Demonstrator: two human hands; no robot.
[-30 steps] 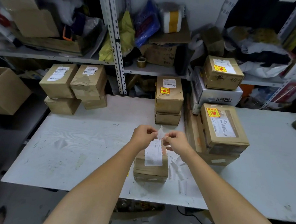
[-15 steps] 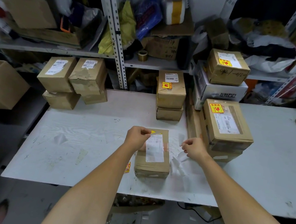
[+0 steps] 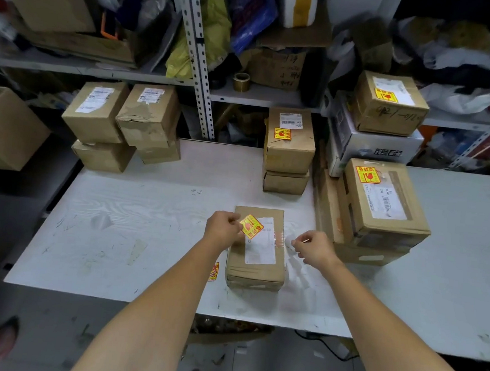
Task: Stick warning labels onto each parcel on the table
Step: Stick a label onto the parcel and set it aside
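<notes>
Parcel (image 3: 254,272) has left hand (image 3: 222,228) pinching warning label (image 3: 251,226) at its ten o'clock corner; right hand (image 3: 314,250), three o'clock, curled, hold unclear

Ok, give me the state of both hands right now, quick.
Left hand: pinching the warning label over the parcel.
Right hand: fingers curled beside the parcel; cannot tell if it holds anything.

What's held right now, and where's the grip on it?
The left hand pinches the yellow warning label by its left corner, over the parcel. The right hand has curled fingers beside the parcel; whether they pinch anything cannot be told.
</notes>
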